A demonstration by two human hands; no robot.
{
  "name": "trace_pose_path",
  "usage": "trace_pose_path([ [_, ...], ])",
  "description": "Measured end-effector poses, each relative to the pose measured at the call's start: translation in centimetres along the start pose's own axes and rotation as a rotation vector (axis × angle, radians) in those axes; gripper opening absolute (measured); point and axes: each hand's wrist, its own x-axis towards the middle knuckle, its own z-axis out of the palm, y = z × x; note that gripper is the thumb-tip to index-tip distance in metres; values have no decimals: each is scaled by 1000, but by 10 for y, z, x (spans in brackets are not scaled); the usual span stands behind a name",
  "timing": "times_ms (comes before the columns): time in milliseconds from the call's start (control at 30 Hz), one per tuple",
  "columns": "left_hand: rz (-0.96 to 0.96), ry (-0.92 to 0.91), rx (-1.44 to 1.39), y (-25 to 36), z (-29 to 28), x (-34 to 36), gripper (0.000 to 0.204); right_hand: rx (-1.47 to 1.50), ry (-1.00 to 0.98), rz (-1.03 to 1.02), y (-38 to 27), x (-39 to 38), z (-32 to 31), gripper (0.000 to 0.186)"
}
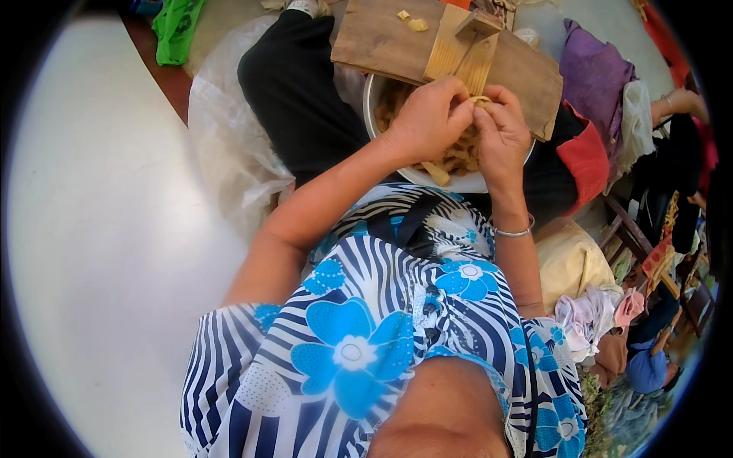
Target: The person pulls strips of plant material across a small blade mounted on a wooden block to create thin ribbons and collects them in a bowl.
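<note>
My left hand (432, 116) and my right hand (502, 137) meet over a pale metal basin (371, 108), fingertips pinched close together. Between them is a thin yellowish strip (479, 98), bent into a small curve; both hands seem to grip it. Many tan, curled pieces (460, 156) fill the basin, partly hidden by my hands. Just beyond my fingers a brown wooden board (382, 40) lies across the basin's far side. A lighter wooden piece (450, 55) with an upright block (479, 24) is set on it. Small yellow bits (417, 25) rest on the board's left part.
Clear plastic sheeting (229, 114) lies left of my dark-trousered leg (301, 84), with a green bag (177, 30) farther off. On the right are purple cloth (594, 72), red cloth (586, 156) and a cream bundle (571, 259). Other people sit at the far right.
</note>
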Motion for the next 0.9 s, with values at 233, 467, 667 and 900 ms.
trace_pose_path([
  [233, -355, -143, -608, -10, 5, -7, 21, 128, 133, -26, -14, 13, 1, 11],
  [467, 202, 33, 190, -18, -26, -31, 10, 444, -5, 201, -8, 20, -24, 45],
  [667, 377, 8, 472, 2, -35, -7, 11, 124, -294, 174, -24, 43, -40, 41],
  [900, -56, -303, 62, 5, -51, 26, 16, 288, -435, 339, -20, 53, -38, 15],
])
